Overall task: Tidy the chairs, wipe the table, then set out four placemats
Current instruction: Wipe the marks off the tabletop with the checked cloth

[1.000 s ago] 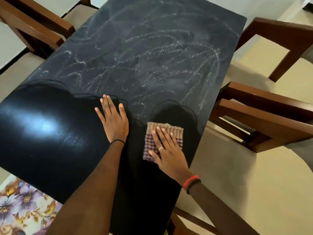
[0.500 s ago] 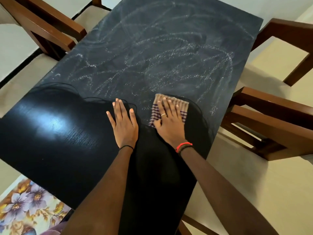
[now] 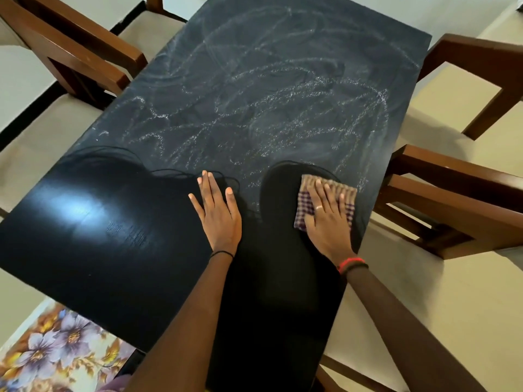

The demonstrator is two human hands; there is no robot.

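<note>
Soft, limp purple-checked folded cloth [image 3: 305, 205] likely needs flat pressure from the straight-fingered right grip [image 3: 328, 222]; left grip [image 3: 219, 219] lies flat, empty.

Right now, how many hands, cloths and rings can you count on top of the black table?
Hands: 2, the left hand and the right hand
Cloth: 1, under the right hand
Ring: 1, on a right-hand finger
Total: 4
</note>
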